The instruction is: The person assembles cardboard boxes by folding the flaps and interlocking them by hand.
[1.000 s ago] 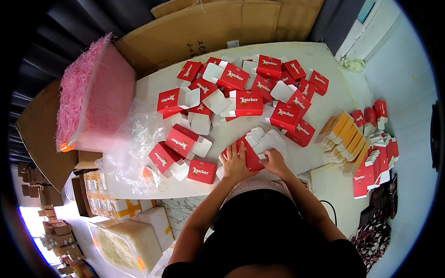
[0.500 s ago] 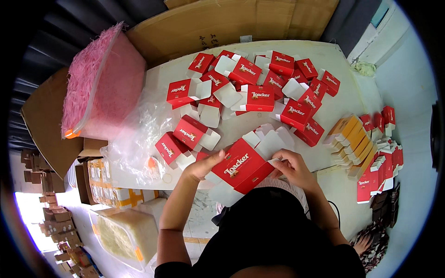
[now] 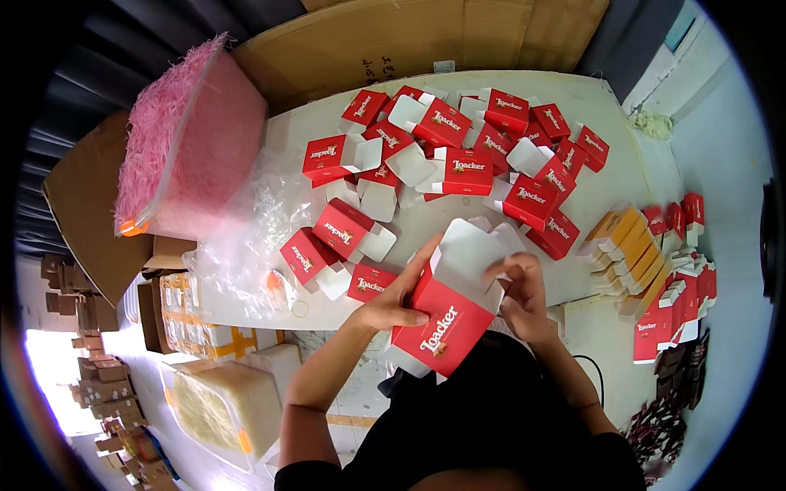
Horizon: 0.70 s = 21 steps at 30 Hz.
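A red folding carton (image 3: 449,327) with white inner flaps is held in front of my body. My left hand (image 3: 395,301) grips its left side, thumb lying on the red printed face. The white flaps (image 3: 471,255) at the far end stand open. My right hand (image 3: 524,301) is at the carton's right edge, fingers curled against a white flap; the exact fingertip contact is partly hidden. Just beyond my left hand a small red carton (image 3: 370,283) lies on the table, next to another open red carton (image 3: 313,259).
Several red cartons (image 3: 468,170) are heaped across the white table (image 3: 573,282). Yellow-edged flat cartons (image 3: 629,254) and red ones (image 3: 688,303) are stacked at right. Clear plastic film (image 3: 246,245) and a bin of pink shredded paper (image 3: 214,139) are at left. Below stands a pale bin (image 3: 270,401).
The carton has turned in my hands and its open flaps now point away from me. My left hand has shifted along its left side. A hand seen at lower right is no longer visible.
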Each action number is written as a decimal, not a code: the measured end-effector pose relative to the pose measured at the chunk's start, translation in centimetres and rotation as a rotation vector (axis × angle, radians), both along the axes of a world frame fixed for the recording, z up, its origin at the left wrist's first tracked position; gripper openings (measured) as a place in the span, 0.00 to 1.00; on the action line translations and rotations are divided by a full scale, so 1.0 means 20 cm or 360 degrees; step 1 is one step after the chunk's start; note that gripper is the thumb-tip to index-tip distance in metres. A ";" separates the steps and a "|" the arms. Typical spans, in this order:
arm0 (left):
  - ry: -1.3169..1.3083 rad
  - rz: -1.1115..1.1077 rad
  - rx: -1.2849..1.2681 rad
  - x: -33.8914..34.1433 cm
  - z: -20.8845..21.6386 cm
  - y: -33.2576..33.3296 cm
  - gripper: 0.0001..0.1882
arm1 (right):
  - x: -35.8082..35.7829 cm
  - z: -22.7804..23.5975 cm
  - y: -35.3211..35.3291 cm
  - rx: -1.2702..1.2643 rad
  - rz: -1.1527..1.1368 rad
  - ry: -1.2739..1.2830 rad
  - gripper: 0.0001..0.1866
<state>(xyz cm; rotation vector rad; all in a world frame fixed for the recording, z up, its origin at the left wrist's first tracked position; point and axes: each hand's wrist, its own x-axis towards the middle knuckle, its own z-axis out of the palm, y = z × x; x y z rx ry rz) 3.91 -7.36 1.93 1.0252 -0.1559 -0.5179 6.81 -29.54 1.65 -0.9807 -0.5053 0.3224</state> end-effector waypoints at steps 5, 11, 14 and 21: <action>-0.0420 -0.0013 0.0303 0.03 0.15 0.02 0.37 | -0.02 0.04 0.09 -0.0016 -0.0478 0.0338 0.31; -0.0425 -0.0068 0.0457 0.05 0.09 -0.01 0.27 | -0.07 0.04 0.08 0.0009 0.0186 0.1376 0.27; -0.0575 0.0009 0.0480 0.04 0.11 -0.03 0.26 | -0.05 0.05 0.03 -0.0413 0.0267 0.1108 0.25; -0.0182 0.0107 0.0143 0.04 0.22 -0.09 0.27 | 0.04 0.22 -0.03 -0.0666 0.0507 -0.0527 0.35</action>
